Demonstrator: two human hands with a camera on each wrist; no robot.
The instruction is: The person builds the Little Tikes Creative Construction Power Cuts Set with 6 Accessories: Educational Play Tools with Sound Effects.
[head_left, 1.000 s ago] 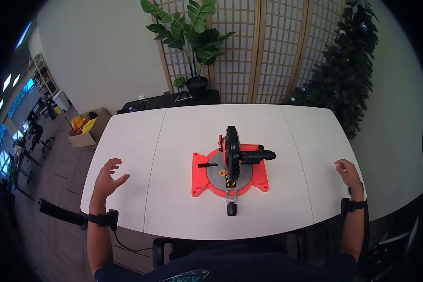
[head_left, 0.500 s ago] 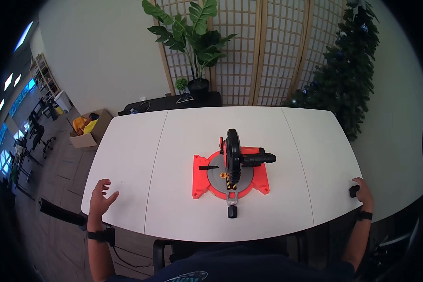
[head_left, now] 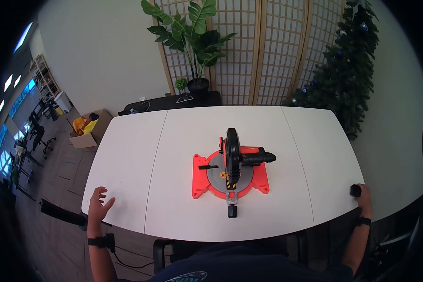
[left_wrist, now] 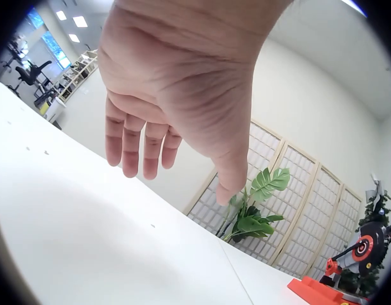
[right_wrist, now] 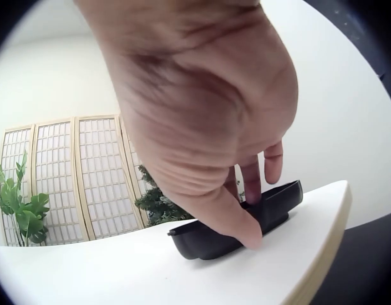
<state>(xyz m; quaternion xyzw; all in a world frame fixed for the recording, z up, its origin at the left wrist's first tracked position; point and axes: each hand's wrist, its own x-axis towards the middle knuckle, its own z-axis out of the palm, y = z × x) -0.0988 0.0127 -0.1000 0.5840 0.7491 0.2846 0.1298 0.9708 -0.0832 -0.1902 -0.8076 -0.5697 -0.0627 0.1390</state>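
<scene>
My right hand (head_left: 365, 198) is at the table's right edge, pinching a small black hollow piece (right_wrist: 198, 243) with a curved, tray-like body. In the right wrist view the thumb lies along its near side and the fingers reach behind it, where their tips are partly hidden. My left hand (head_left: 97, 207) hovers over the table's left front part, fingers loosely bent and thumb spread, holding nothing. Between the hands, mid-table, stands a red and black miter saw (head_left: 232, 160) with a grey round base and a black handle pointing right.
The white table (head_left: 127, 145) has rounded corners and two seams. Behind it are a potted plant (head_left: 198, 87), a lattice screen (head_left: 237, 56) and a decorated tree (head_left: 338, 80). A cardboard box (head_left: 101, 123) sits on the floor at left, and a black bar (head_left: 61, 212) lies near the left corner.
My right hand has moved out and down to the right edge and taken hold of the black piece. The left hand has drawn back toward the front edge. The saw stays put.
</scene>
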